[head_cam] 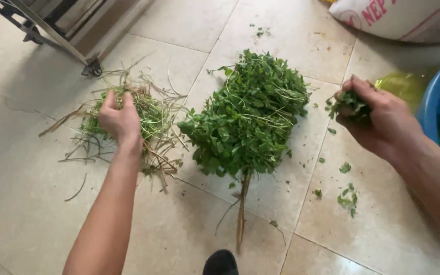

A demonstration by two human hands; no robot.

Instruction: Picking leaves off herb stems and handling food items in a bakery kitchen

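Head view: left hand (120, 119), fingers loosely spread, rests on the dry stripped-stem pile (143, 119) at 9 o'clock; right hand (378, 119) pinches plucked green leaves (350, 104) at 3 o'clock. Large leafy green herb bunch (248, 117) lies centre on the tiled floor (36, 203). Judgement: keep discards well apart from the leaves.

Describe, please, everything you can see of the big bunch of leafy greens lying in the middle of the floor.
The bunch of leafy greens is a dense, bushy mound of small fresh green leaves on thin pale stems. It lies flat on the beige tiled floor, leafy head pointing away, and its brownish stalk ends gather and trail toward the viewer. Loose leaf bits lie scattered around it. Neither hand touches it: it sits between the left hand and the right hand.
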